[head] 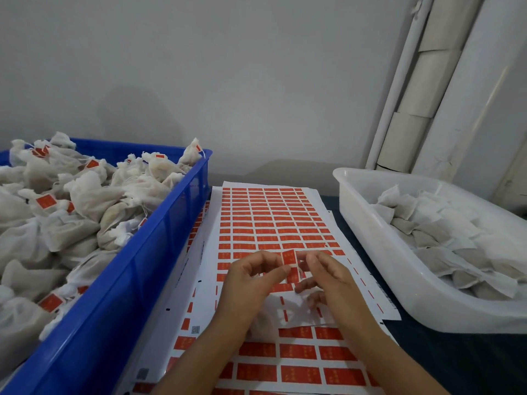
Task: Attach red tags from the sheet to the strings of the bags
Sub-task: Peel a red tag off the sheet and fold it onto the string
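Grey wall behind; on dark surface (445, 363) I see tag sheet (273, 220) btw blue crate (159, 246) w/ tagged bags and white tub (370, 252). Left hand (251, 283) and right hand (328, 277) fingers pinch red tag (289, 257) above sheet.

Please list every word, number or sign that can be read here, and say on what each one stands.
No text can be read.
Red tags on the sheet: gold marks, too blurred.
Tag at the fingertips: blurred.
Square codes on the sheet margin: too small.
Tags on bags in the blue crate: unreadable.
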`<action>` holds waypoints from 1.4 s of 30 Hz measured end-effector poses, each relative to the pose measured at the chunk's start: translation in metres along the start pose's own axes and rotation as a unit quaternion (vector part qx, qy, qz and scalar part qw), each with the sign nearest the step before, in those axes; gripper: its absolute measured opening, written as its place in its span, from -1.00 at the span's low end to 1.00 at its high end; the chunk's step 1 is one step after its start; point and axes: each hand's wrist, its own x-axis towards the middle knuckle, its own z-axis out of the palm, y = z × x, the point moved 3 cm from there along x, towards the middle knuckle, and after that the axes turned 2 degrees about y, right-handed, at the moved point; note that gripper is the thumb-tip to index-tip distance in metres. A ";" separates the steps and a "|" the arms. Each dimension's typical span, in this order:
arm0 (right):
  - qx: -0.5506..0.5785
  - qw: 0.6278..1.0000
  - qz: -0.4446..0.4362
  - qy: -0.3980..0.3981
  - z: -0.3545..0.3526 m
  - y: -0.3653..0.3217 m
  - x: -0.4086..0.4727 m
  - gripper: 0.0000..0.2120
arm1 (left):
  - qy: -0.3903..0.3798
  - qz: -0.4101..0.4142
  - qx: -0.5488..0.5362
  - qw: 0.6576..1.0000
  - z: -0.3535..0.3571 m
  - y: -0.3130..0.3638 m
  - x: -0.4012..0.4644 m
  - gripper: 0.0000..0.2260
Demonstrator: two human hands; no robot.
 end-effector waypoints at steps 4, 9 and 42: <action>-0.022 1.000 0.018 -0.012 0.000 0.006 -0.001 -0.79 | 0.000 -0.006 0.002 1.000 -0.001 -0.001 0.001 -0.92; -0.014 0.999 -0.025 -0.034 0.000 0.004 0.002 -0.75 | 0.003 -0.014 -0.004 1.000 -0.001 -0.003 0.001 -0.93; -0.200 0.958 -0.203 0.039 -0.006 0.000 0.002 -0.95 | 0.010 0.005 0.015 1.000 0.001 -0.003 0.001 -0.98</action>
